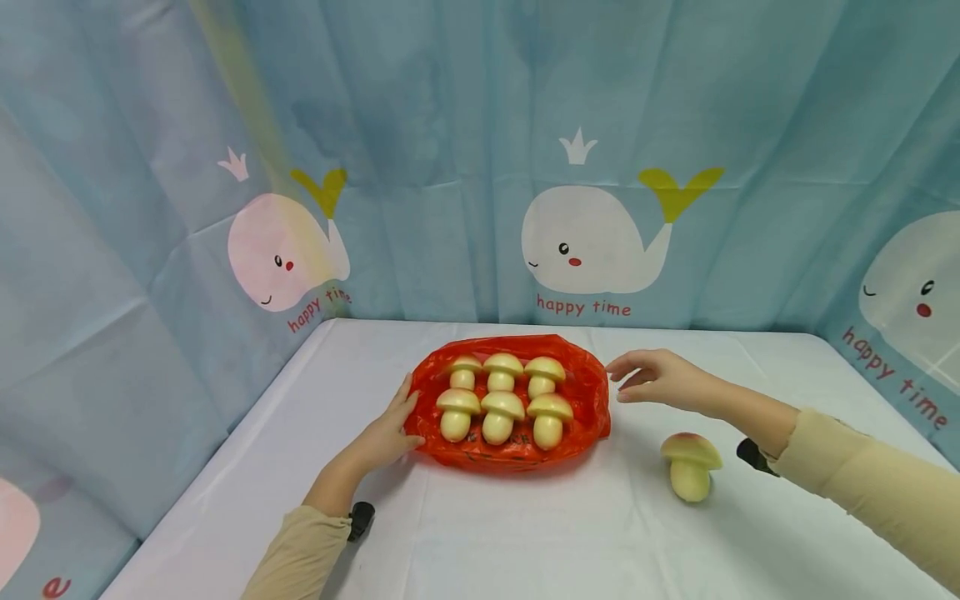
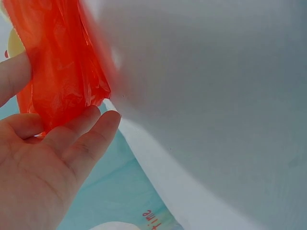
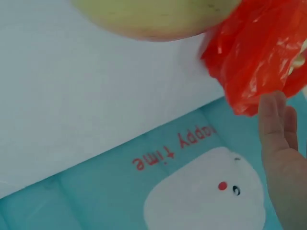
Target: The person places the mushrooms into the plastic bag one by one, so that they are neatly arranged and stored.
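On the white table sits an opened red plastic bag (image 1: pixel 591 400), its edge spread wide around several pale yellow-green mushrooms (image 1: pixel 501 407) in two rows. My left hand (image 1: pixel 385 435) rests against the bag's left side; in the left wrist view its spread thumb and fingers touch the red plastic (image 2: pixel 60 62). By the opposite rim is my right hand (image 1: pixel 660 381), palm turned toward the bag, fingers loosely bent with nothing in them. A single mushroom (image 1: pixel 691 468) with a reddish tinge on its cap stands on the table, below the right forearm; part of it looms large in the right wrist view.
Behind the table's far edge hangs a light blue curtain (image 1: pixel 442 250) printed with white whales and the words "happy time". It also runs along the left and right sides. A dark wrist device (image 1: pixel 361 521) shows at the left sleeve.
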The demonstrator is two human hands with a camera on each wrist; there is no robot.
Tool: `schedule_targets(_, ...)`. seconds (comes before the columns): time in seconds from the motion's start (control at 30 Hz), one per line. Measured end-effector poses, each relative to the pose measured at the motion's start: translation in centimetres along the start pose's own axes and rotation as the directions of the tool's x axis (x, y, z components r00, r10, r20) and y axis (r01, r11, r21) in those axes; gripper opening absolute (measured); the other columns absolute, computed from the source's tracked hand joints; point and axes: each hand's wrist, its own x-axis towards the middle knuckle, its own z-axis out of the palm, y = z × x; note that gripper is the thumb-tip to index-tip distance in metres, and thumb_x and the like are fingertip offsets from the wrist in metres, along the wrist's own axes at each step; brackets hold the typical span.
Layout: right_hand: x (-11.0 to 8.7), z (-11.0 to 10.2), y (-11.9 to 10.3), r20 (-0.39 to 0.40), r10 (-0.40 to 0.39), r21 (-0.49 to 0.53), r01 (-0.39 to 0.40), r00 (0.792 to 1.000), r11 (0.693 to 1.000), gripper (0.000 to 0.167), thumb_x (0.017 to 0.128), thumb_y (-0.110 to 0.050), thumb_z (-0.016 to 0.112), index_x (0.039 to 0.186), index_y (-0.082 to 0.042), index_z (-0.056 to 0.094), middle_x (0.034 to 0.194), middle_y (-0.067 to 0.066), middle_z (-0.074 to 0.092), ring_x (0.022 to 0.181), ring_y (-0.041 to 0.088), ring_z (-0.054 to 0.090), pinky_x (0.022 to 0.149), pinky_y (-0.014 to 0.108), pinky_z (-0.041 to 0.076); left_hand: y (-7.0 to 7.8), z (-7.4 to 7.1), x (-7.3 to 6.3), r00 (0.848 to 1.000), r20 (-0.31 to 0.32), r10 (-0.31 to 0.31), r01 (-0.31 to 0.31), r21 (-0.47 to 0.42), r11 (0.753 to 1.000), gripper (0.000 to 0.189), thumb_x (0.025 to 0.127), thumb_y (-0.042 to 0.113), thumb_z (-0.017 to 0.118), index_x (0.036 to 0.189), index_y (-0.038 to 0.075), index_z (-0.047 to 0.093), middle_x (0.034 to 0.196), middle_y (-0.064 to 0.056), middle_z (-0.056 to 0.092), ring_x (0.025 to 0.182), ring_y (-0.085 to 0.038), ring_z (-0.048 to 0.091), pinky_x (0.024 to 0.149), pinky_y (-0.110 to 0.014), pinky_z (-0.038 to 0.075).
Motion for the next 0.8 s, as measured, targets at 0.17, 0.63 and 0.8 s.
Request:
schedule_targets(0.17, -1.6, -1.0, 1.3, 0.01, 0.015, -0.015, -0.015, 1.0, 1.0, 0.047, 0.09, -0.018, 0.069, 0.129, 0.005, 0.055, 0.121, 0.02, 0.061, 0.105, 0.03, 0.063, 0.084, 0.036, 0.056, 0.0, 0.0, -0.1, 1.0, 0.0, 0.007, -0.007, -0.004, 1.0, 0.075, 0.088, -0.004, 0.061, 0.147, -0.014, 0.016, 0.161, -0.017, -0.01, 0.146, -0.04, -0.002, 0.112, -0.056, 0.02)
schedule_targets(0.63, -5.7, -2.2, 4.8, 0.132, 0.026, -0.05, -0.02, 0.991, 0.999, 0.057, 0.091, -0.019, 0.067, 0.14, 0.003, 0.046, 0.137, 0.026, 0.049, 0.119, 0.045, 0.05, 0.087, 0.036, 0.05, 0.0, -0.1, -0.1, 1.0, -0.002, 0.007, -0.007, 0.028, 1.0, 0.074, 0.089, -0.003, 0.061, 0.147, -0.015, 0.017, 0.161, -0.017, -0.009, 0.144, -0.042, 0.013, 0.112, -0.055, 0.024)
schedule_targets(0.8, -6.8, -2.2, 6.0, 0.187, 0.083, -0.071, -0.071, 0.979, 0.995, 0.063, 0.09, -0.021, 0.069, 0.142, 0.004, 0.043, 0.139, 0.025, 0.048, 0.118, 0.041, 0.05, 0.086, 0.043, 0.048, 0.0, -0.2, -0.2, 1.0, -0.005, 0.008, -0.008, 0.026, 1.0, 0.073, 0.089, -0.003, 0.061, 0.147, -0.015, 0.017, 0.161, -0.017, -0.009, 0.144, -0.043, 0.013, 0.112, -0.056, 0.024)
